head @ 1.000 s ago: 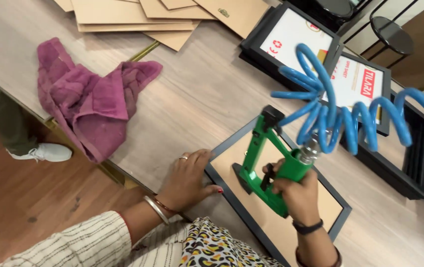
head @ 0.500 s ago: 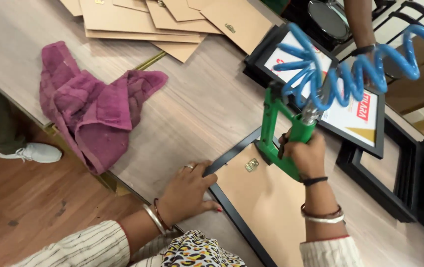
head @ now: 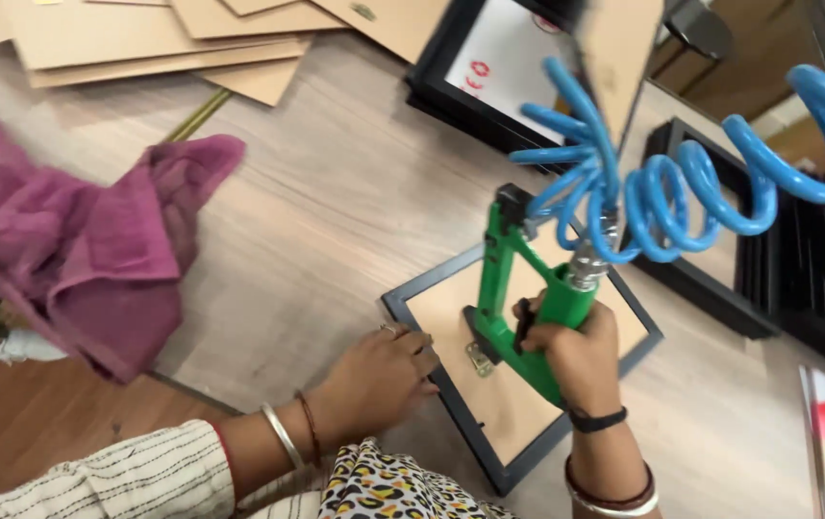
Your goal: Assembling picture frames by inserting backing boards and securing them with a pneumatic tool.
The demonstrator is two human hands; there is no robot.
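A small black picture frame (head: 411, 309) lies face down on the wooden table, its brown backing board (head: 518, 404) up. My left hand (head: 379, 380) presses on the frame's left edge, fingers curled on the rim. My right hand (head: 576, 351) grips the handle of a green pneumatic stapler (head: 509, 288), whose nose rests on the backing near a small metal hanger (head: 479, 359). A coiled blue air hose (head: 682, 183) runs up from the stapler's handle to the right.
A magenta cloth (head: 86, 250) lies at the table's left edge. Brown backing boards (head: 172, 43) are stacked at the top left. Other black frames (head: 475, 67) and a stack of them (head: 807, 259) sit at the back and right. A brown board (head: 624, 53) hovers above.
The stapler has come down from the frame's far edge onto the middle of the backing near the hanger. My left hand stays on the frame's left edge. The view has shifted closer.
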